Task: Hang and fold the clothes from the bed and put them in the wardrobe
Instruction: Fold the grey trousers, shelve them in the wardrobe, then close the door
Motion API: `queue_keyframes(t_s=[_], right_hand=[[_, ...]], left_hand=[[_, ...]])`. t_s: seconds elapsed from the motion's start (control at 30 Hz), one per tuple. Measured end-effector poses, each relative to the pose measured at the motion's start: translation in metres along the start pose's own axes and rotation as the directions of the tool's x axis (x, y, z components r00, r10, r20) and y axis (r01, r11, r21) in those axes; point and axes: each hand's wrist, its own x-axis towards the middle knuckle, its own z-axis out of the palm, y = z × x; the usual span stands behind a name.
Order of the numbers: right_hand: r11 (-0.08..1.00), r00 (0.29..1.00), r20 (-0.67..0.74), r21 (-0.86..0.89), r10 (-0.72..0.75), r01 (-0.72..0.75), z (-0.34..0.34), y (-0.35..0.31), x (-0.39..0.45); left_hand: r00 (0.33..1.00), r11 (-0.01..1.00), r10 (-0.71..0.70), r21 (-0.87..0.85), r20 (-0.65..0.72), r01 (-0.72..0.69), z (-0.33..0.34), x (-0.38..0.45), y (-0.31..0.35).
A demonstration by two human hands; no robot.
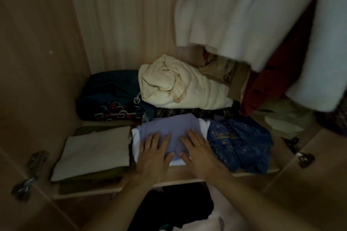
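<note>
Both your hands, left (155, 153) and right (198, 151), press flat on lilac top (169, 125); blue garment (242, 142) at 3 o'clock could snag as you withdraw.

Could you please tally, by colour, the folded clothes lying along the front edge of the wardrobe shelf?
Beige: 1, the beige folded cloth
Lilac: 1, the lilac garment, with the left hand and right hand flat on it
Blue patterned: 1, the blue patterned garment
Total: 3
</note>
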Motion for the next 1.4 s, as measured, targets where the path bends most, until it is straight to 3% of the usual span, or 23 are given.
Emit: queue_keyframes(t_s=[0.13,0.23,0.57,0.73,0.87,1.17,1.27,1.4], right_hand=[[0.998,0.998,-0.007,0.032,0.063,-0.063,-0.018,-0.022,-0.024],[0.991,0.994,-0.073,0.107,0.085,-0.077,-0.044,-0.047,-0.033],[0.976,0.973,-0.215,0.179,-0.083,0.123,-0.125,-0.079,-0.132],[0.956,0.938,-0.304,0.183,-0.167,0.23,-0.128,-0.093,-0.191],[0.935,0.935,-0.297,0.231,-0.196,0.27,-0.127,-0.119,-0.23],[0.94,0.929,-0.323,0.223,-0.179,0.259,-0.171,-0.151,-0.279],[0.956,0.924,-0.327,0.143,-0.2,0.257,-0.199,-0.167,-0.288],[0.948,0.895,-0.402,0.16,-0.191,0.274,-0.236,-0.213,-0.292]], left_hand=[[0.991,0.996,-0.09,0.024,0.095,0.088,-0.028,-0.029,0.003],[0.99,0.99,-0.141,0.025,0.0,0.141,-0.063,-0.038,0.005],[0.945,0.984,-0.175,-0.068,-0.275,0.163,-0.141,-0.112,0.08],[0.932,0.975,-0.194,0.042,-0.306,0.217,-0.164,-0.197,0.125],[0.933,0.964,-0.206,0.105,-0.294,0.246,-0.184,-0.259,0.145],[0.936,0.97,-0.09,0.181,-0.341,0.159,-0.232,-0.312,0.154],[0.912,0.967,-0.016,0.225,-0.409,0.118,-0.273,-0.331,0.14],[0.873,0.978,0.004,0.186,-0.488,0.099,-0.335,-0.357,0.122]])
